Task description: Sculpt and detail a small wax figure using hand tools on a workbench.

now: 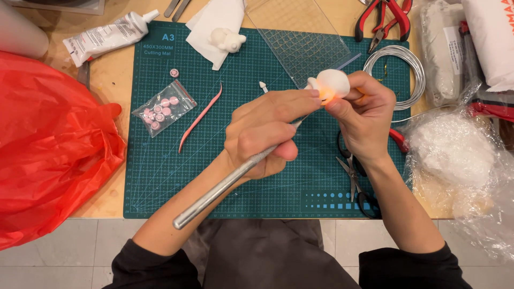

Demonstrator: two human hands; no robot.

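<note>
My right hand (364, 120) holds a small white clay figure (331, 84) with an orange spot, lifted above the green cutting mat (160, 176). My left hand (265, 131) grips a long silver metal tool (214, 195) like a pen, its tip reaching toward the figure. The tool's handle slants down toward my lap. My two hands touch at the fingertips by the figure.
On the mat lie a pink clay strip (199, 118), a small bag of pink pieces (163, 108), a white clay shape on tissue (227, 39), a clear ruled plate (302, 43) and scissors (356, 179). Wire coil (415, 69), red pliers (385, 18), glue tube (107, 35), red plastic bag (48, 144).
</note>
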